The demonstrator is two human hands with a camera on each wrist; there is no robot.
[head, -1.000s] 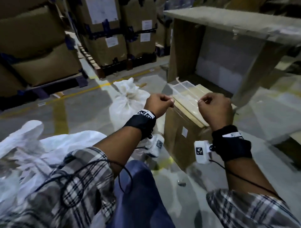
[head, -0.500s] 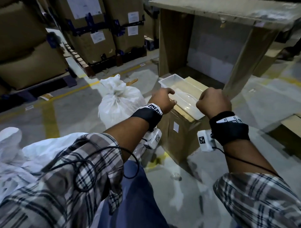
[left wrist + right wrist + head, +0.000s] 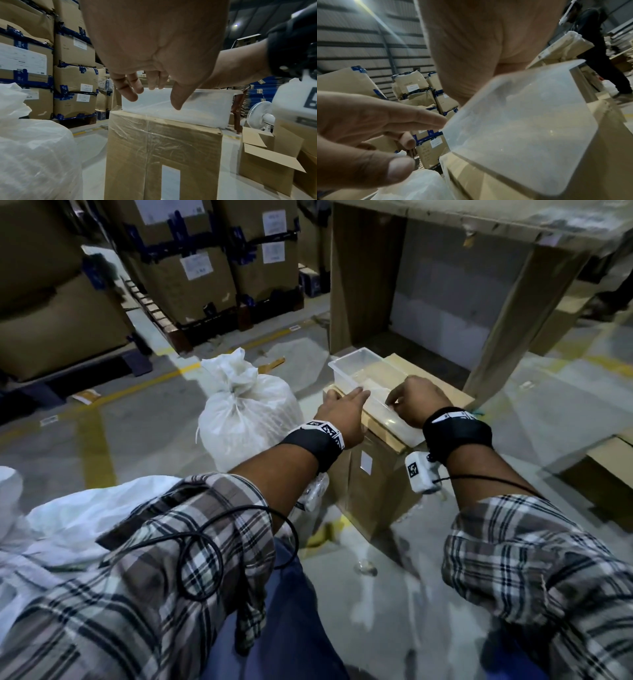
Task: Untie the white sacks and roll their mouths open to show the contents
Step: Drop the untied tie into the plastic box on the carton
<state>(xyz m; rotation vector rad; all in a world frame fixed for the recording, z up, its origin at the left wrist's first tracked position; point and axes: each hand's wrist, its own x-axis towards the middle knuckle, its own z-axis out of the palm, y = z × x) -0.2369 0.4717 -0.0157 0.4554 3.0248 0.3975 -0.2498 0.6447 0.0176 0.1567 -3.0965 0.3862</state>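
Note:
A tied white sack (image 3: 246,412) stands on the floor left of a cardboard box (image 3: 376,484); it shows again as the sack (image 3: 34,148). A second white sack (image 3: 85,515) lies by my left elbow. A clear plastic tub (image 3: 356,368) sits on the box. My left hand (image 3: 356,393) reaches over the tub's near corner with straight fingers (image 3: 133,92) against the tub wall (image 3: 197,105), holding nothing. My right hand (image 3: 394,402) hovers over the tub's near end with curled fingers. The tub (image 3: 522,128) hides its fingertips, so what they hold is unclear.
Pallets of taped cartons (image 3: 205,278) line the back left. A tall cardboard stand (image 3: 496,313) rises behind the box. An open carton (image 3: 267,162) and a white fan (image 3: 260,116) stand to the right. A person (image 3: 604,54) stands far right.
Both hands moved forward and down to the tub. The left hand went from a fist to straight fingers. The thin white string stretched between the hands a second ago no longer shows.

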